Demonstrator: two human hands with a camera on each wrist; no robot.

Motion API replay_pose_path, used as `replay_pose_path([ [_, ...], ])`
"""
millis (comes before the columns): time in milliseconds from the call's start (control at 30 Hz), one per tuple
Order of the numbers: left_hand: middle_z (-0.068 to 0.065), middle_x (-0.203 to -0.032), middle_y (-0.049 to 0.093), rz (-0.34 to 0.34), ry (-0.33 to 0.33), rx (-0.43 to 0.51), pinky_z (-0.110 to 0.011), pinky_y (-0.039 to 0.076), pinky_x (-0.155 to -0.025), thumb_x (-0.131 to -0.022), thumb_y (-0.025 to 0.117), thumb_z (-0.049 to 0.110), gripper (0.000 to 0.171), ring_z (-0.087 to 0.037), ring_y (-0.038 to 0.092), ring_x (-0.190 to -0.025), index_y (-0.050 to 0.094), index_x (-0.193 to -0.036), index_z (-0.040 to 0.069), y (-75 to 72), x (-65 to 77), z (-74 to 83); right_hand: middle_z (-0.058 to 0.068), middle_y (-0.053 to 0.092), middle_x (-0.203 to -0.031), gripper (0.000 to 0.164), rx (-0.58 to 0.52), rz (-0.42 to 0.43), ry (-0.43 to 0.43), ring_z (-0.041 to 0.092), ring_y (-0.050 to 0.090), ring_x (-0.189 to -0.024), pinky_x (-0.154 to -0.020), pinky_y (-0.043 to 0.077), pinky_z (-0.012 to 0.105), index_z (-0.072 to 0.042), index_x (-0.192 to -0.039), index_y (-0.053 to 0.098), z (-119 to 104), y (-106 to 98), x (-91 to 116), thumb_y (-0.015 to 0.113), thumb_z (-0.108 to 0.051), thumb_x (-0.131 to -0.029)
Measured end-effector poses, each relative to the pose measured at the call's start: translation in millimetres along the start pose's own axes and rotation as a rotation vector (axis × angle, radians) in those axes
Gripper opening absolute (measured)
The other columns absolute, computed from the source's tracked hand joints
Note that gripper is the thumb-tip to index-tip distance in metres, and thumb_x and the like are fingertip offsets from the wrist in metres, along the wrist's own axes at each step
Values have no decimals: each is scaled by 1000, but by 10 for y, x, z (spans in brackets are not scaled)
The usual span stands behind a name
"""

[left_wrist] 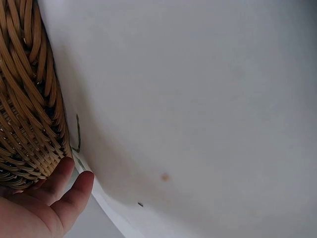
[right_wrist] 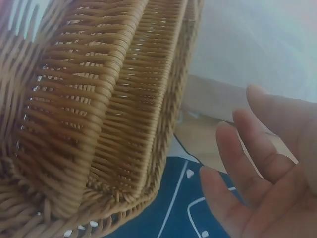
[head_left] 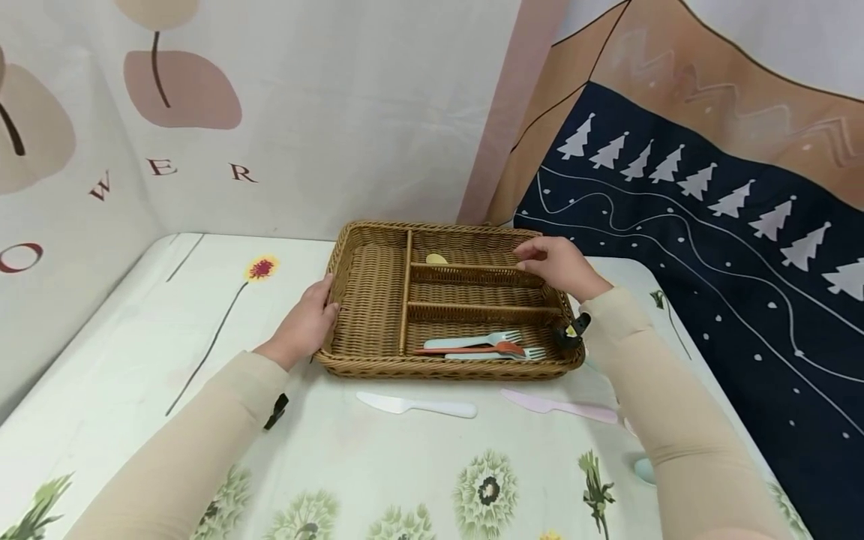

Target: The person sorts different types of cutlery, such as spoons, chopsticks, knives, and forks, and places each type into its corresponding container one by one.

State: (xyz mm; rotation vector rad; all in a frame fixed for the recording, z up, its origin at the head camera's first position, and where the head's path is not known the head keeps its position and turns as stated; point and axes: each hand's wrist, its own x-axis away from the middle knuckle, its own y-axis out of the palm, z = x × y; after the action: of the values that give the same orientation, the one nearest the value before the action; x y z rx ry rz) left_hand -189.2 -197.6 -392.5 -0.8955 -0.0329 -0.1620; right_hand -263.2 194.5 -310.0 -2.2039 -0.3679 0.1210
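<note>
The left hand [head_left: 304, 322] holds the basket [head_left: 405, 367] by its edge; the right hand [head_left: 565, 267], fingers loose, is empty. A gentle, steady hold should stop slips.

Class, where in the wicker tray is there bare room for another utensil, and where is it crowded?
Bare: the long left compartment, between the tray's left wall and the lengthwise divider. Crowded: the front-right compartment, which holds two light-blue forks and an orange spoon.
</note>
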Motion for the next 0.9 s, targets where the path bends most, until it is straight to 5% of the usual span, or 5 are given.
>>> replay_pose_path([
  [900, -28, -157, 9, -4, -5, -3, -58, 15, -116, -105, 30, 16, 60, -46, 14, -143, -2, -154, 0, 1, -16, -21, 19, 64, -111, 26, 27, 20, 10, 32, 58, -101, -83, 52, 42, 2, -118, 65, 414, -109, 753, 62, -8, -94],
])
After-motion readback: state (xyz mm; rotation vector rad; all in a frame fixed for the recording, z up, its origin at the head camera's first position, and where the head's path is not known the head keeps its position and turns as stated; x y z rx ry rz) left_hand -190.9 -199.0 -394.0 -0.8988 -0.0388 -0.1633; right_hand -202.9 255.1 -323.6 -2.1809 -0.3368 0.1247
